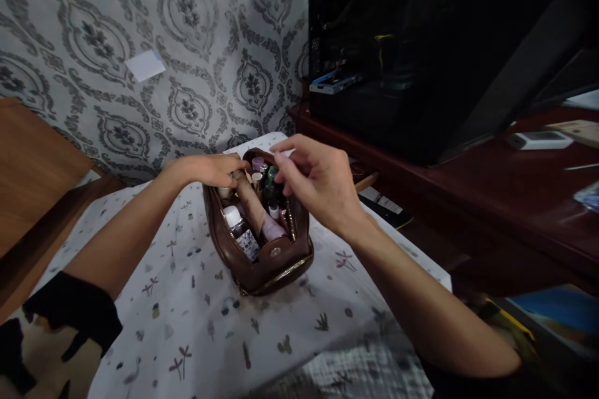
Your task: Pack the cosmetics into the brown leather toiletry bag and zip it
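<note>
A brown leather pouch stands unzipped on a table under a white cloth with small flower prints. Inside it I see several small bottles and tubes. My left hand grips the far left rim of the pouch, fingers curled around the edge. My right hand hovers over the far right side of the opening, thumb and fingers pinched together just above a dark bottle. What the fingertips hold, if anything, is hidden.
A patterned grey wall rises behind, with a white paper square stuck on it. A dark red-brown shelf unit with a black screen and a white remote stands to the right. Wooden furniture sits at the left.
</note>
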Motion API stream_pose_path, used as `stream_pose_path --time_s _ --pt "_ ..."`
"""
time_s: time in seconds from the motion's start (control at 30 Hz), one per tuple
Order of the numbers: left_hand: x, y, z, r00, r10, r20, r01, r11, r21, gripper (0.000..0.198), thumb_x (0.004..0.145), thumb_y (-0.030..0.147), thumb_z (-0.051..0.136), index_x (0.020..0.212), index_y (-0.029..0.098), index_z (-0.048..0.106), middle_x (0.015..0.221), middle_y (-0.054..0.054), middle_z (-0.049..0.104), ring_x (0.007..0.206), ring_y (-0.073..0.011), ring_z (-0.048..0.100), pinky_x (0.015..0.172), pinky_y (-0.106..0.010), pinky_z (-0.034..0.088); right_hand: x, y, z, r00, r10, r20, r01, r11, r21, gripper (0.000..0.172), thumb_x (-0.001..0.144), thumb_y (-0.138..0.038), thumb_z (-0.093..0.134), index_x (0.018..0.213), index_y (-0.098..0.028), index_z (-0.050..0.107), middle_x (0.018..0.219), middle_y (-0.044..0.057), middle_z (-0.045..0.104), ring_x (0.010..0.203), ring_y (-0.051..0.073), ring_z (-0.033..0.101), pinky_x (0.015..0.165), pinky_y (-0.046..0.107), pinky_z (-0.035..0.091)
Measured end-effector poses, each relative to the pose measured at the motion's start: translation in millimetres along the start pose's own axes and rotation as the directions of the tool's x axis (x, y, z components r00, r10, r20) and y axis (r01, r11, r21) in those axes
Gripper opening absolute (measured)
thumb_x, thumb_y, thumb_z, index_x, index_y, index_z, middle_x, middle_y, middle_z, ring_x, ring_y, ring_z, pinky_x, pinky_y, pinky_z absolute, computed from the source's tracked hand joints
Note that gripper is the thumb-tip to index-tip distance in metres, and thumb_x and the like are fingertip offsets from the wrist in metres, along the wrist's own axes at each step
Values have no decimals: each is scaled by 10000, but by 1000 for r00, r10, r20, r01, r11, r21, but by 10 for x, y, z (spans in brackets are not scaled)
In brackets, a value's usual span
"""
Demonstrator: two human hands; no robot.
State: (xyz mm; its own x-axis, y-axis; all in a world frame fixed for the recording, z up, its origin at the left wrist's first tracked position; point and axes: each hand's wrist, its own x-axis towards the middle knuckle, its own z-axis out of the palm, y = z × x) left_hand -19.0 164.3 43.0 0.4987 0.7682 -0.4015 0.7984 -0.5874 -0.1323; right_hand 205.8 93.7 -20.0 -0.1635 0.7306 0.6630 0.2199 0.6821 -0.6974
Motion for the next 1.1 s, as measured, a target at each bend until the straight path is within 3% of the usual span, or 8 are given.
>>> stream_pose_path --time_s 0.17,0.27,0.4,0.57,0.77,0.97,1.1 --pt "-49 178 -70 999 38 -38 -43 992 -122 394 879 267 471 1246 176 581 1291 -93 641 1136 -224 614 989 -295 466 112 388 205 970 80 -227 -46 987 153 174 925 -292 527 915 -178 658 718 -6 672 615 133 597 650 277 451" --pt "-70 244 -69 996 52 -67 -67 968 -243 355 897 423 533 1162 194 590 1146 -59 684 1031 -222 629 880 -289 474 75 513 287 935 131 -329 -61 975 213 220 909 -354 538 906 -183 675 827 24 699 753 161 632 685 289 468" --pt "-14 260 15 987 6 -160 -54 953 -297 413 877 576 571 1011 185 588 1012 -42 675 907 -201 607 777 -287 443 -21 598 306 937 226 -265 -125 929 349 286 893 -436 568 924 -183 699 874 26 701 823 178 631 716 298 479" --pt "63 242 90 979 41 -201 -89 967 -240 267 920 440 514 837 186 512 832 -18 593 763 -162 535 697 -277 409 -106 705 305 953 269 -141 -181 876 446 280 852 -444 625 895 -181 710 889 21 712 888 193 639 868 331 490" --pt "86 213 89 979 62 -196 -109 964 -242 156 917 290 494 998 178 567 952 -49 669 864 -182 598 779 -271 460 -132 748 310 951 288 -111 -207 863 461 301 850 -468 633 914 -183 705 904 24 716 895 199 645 827 322 498" --pt "117 189 84 983 54 -175 -96 965 -244 209 875 321 561 1033 188 593 936 -35 683 855 -186 601 772 -265 456 -142 751 288 966 237 -104 -175 893 414 305 871 -469 606 931 -187 703 941 31 732 934 205 655 838 323 505" --pt "117 252 101 974 13 -227 -68 970 -235 256 884 366 576 1068 191 610 921 -32 696 812 -182 602 738 -268 440 -140 756 282 969 226 -96 -171 901 398 313 877 -476 598 945 -189 701 955 33 733 949 208 657 846 324 502"
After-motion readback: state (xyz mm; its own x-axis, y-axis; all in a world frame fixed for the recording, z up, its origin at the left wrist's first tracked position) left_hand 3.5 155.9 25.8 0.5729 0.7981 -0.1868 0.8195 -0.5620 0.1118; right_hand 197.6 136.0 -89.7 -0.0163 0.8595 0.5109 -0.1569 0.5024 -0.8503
